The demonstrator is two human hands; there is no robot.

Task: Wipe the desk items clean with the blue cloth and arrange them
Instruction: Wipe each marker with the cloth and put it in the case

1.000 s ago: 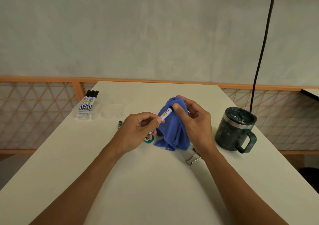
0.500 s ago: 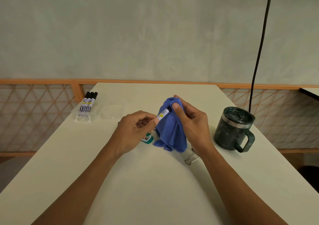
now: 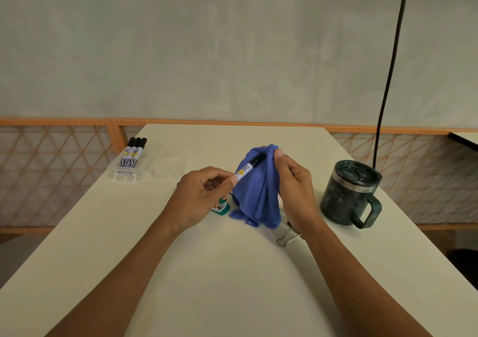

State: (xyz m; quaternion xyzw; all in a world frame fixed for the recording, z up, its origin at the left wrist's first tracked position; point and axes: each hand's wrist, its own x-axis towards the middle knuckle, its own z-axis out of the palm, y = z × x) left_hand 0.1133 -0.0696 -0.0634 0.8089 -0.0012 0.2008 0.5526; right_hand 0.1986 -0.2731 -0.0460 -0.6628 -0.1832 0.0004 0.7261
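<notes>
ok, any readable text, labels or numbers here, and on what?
None reads cleanly.
Black marker with white label in the left hand: print, yellow mark, blurred.
Three black markers in the clear plastic box: bold black lettering, illegible.
Small teal item: label too small.
Dark green lidded mug: no text seen.
Blue cloth: none.

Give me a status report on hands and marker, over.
Left hand pinches marker. Right hand holds blue cloth against its cap end. Binder clip lies by right wrist.
</notes>
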